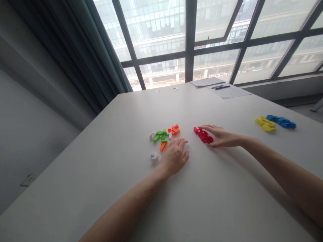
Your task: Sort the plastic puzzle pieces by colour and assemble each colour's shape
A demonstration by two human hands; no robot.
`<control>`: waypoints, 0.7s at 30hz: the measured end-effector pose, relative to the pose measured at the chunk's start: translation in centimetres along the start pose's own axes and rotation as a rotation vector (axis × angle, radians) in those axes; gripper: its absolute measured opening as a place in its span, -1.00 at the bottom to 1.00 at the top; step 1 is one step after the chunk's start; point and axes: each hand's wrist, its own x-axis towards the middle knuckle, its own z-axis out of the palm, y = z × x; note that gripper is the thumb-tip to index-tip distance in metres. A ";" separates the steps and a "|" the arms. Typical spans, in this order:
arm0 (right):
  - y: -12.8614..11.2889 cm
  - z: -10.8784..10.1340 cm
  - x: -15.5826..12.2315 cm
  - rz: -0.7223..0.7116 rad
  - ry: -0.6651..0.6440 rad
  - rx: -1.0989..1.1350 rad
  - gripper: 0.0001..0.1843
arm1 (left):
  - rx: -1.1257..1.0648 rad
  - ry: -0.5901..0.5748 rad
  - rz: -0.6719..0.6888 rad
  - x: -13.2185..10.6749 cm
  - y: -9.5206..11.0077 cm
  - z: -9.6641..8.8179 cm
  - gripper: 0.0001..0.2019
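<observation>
A row of red blocks (204, 135) lies on the white table (101, 174). My right hand (222, 137) rests against its right side, fingers stretched along the row and touching it. My left hand (174, 156) lies flat on the table, fingers extended and slightly apart, holding nothing. Just beyond its fingertips lies a loose heap of green blocks (160, 135), orange blocks (173, 130) and white blocks (152, 135). One orange piece (163, 146) and one white piece (154, 156) lie right beside the left hand.
A yellow block group (265, 123) and a blue block group (281, 121) lie at the right of the table. Papers (228, 91) with a blue pen (222, 87) sit at the far edge by the window. A dark curtain hangs at left.
</observation>
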 end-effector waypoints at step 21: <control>-1.0 -1.2 1.0 0.068 -0.065 -0.098 -0.05 | -0.025 0.002 -0.015 0.0 0.2 -0.3 -0.70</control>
